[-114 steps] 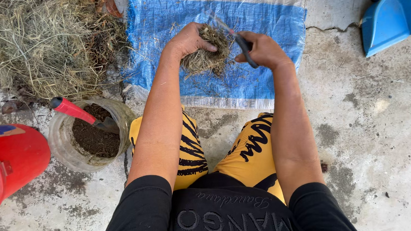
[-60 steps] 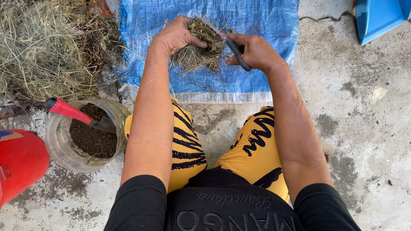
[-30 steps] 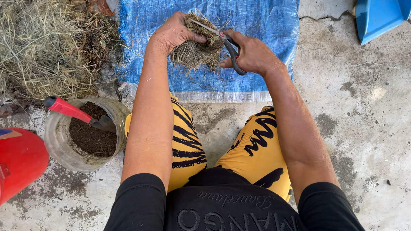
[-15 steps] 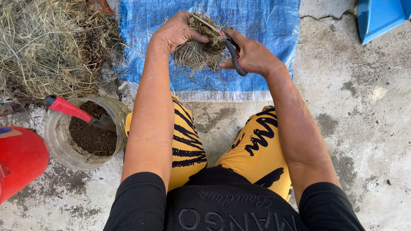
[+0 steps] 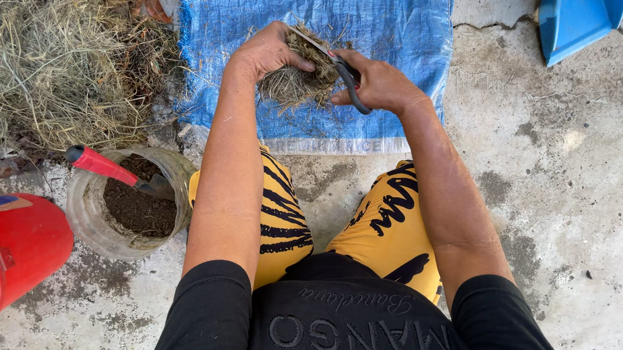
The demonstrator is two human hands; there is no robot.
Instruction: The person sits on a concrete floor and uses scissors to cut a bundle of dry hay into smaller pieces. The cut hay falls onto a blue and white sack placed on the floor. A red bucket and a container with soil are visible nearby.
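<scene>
My left hand point(image 5: 266, 50) grips a clump of dry grass and roots point(image 5: 297, 83) above a blue and white woven sack point(image 5: 403, 20) spread on the concrete. My right hand point(image 5: 377, 82) holds dark-handled scissors point(image 5: 340, 73), whose blades reach up into the top of the clump. Short bits of cut grass lie on the sack under the clump. My knees in yellow and black patterned trousers are just below the sack's near edge.
A big pile of dry grass point(image 5: 44, 70) lies at the upper left. A clear plastic tub of dark soil point(image 5: 136, 203) holds a red-handled trowel point(image 5: 103, 165). A red bucket point(image 5: 6, 251) lies at the left edge. A blue dustpan point(image 5: 583, 2) sits at the upper right.
Both hands have stayed over the sack with the clump. The scissors have worked from the clump's right side up to its top, and my hands have shifted slightly.
</scene>
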